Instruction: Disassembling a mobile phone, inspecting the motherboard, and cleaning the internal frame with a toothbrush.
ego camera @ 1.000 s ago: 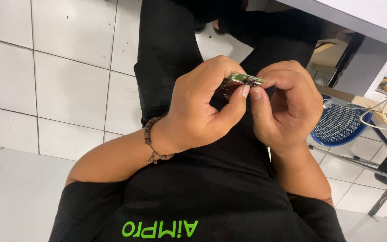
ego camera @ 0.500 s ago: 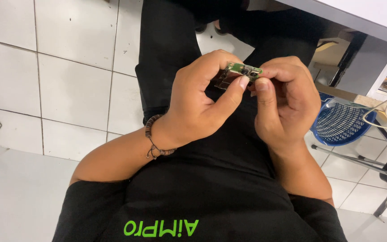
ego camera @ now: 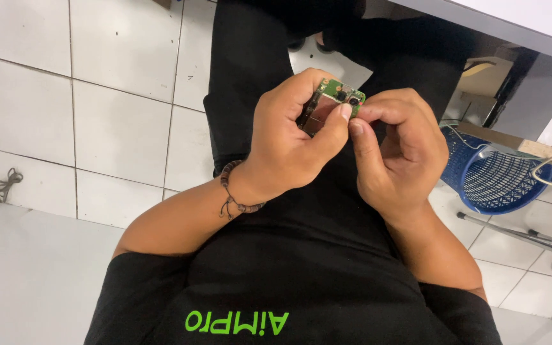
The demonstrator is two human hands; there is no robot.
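While I look down from the head camera, my left hand (ego camera: 289,150) and my right hand (ego camera: 398,150) meet over my lap, both closed on a small green circuit board (ego camera: 338,96). My left hand wraps around the board's lower, metal-shielded part, fingers curled behind it and the thumb (ego camera: 330,131) pressed across its front, so that hand is clamped on the board. My right hand comes in from the other side: its thumb and forefinger are pressed together on the board's upper right corner, pinching it, while the other fingers fold into the palm. The two thumbs lie just beside each other, nearly touching. The board stands tilted, its green top edge poking above both hands, with a small dark round part near that corner; finer detail is too small to tell.

A beaded bracelet (ego camera: 232,191) circles my left wrist. Below the hands are my black shirt (ego camera: 301,281), with green lettering at the bottom edge of the view, and my black trousers (ego camera: 250,57) running up under the hands. White floor tiles (ego camera: 116,115) spread out to the left, and a tangle of dark cord (ego camera: 4,184) lies near the far left edge. To the right, a blue plastic basket (ego camera: 496,176) sits on the floor, well apart from my hands, beneath the edge of a pale table (ego camera: 519,25) at the upper right.
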